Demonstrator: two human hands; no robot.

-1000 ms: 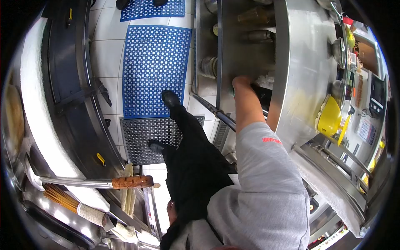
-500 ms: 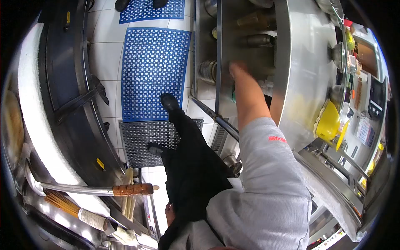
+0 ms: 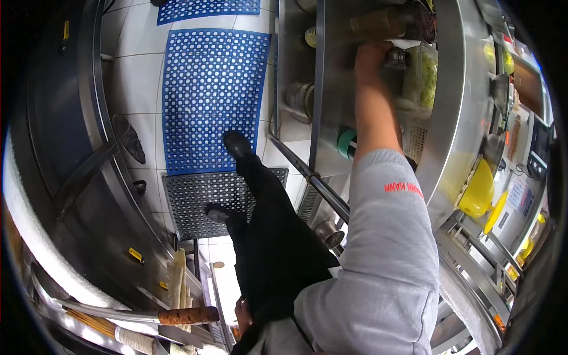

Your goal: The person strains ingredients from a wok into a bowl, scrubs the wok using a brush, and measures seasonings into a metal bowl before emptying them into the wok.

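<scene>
My right arm reaches into a steel shelf unit. My right hand (image 3: pixel 371 58) is closed around a dark bottle (image 3: pixel 399 58), which lies on its side in this view; only one end shows past the fingers. Just above it in the picture is a larger brownish container (image 3: pixel 378 23). A clear tub with pale green shredded vegetable (image 3: pixel 423 77) is to the right of the bottle. My left hand (image 3: pixel 242 312) hangs low beside my dark trousers, mostly hidden, its fingers not readable.
A green-capped container (image 3: pixel 347 143) and a jar (image 3: pixel 299 97) stand on the shelves. A steel rail (image 3: pixel 302 168) runs along the unit. A wooden-handled tool (image 3: pixel 188 316) lies at lower left. Blue (image 3: pixel 213 100) and black (image 3: pixel 207 198) mats cover the floor. A yellow bowl (image 3: pixel 476 189) is at right.
My right hand has moved up and deeper into the shelf and taken hold of the dark bottle. The view has shifted slightly. My left hand stays low at my side.
</scene>
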